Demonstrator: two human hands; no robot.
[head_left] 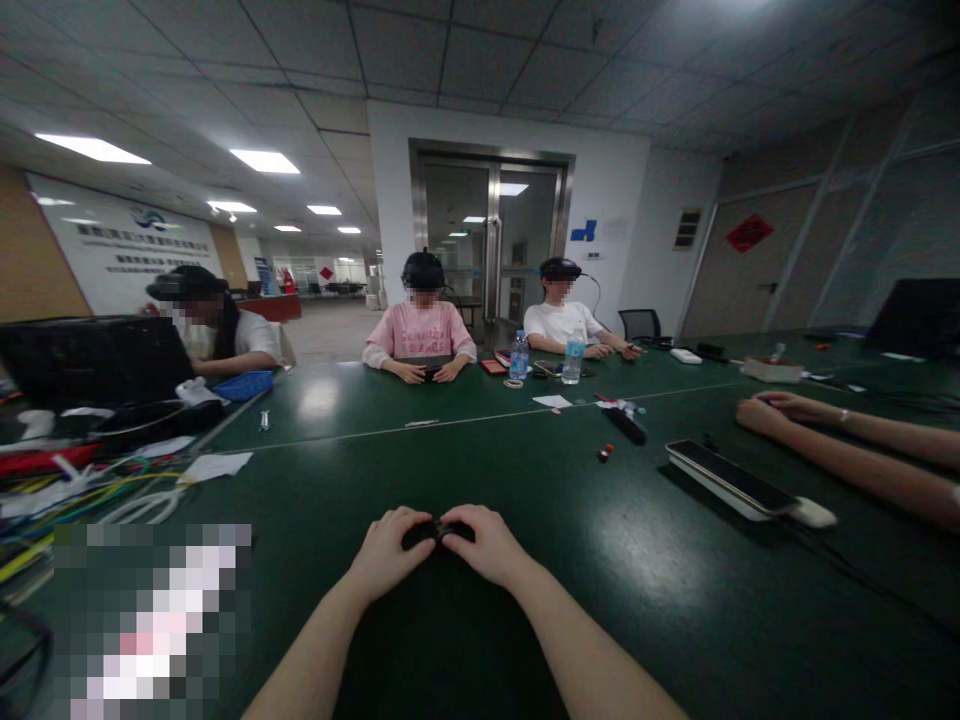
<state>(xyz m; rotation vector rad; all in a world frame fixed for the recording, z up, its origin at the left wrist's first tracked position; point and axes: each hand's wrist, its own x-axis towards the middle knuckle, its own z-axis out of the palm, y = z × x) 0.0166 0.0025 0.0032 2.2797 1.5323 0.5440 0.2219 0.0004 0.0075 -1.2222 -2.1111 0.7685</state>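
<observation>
Both my hands rest close together at the near middle of the dark green table (540,470). My left hand (392,550) curls its fingers and thumb around a small black object (421,534). From the other side, my right hand (484,543) closes on the same dark object or its twin; I cannot tell whether it is one piece or two. Its kind is not clear, as the fingers hide most of it. The thumbs nearly meet at the middle.
At the right lie a black-topped phone-like slab (735,478) and a co-worker's hands (780,408). Farther off stand water bottles (574,357) and a black marker-like stick (625,425). Cables (112,490) crowd the left. Several people sit around the table.
</observation>
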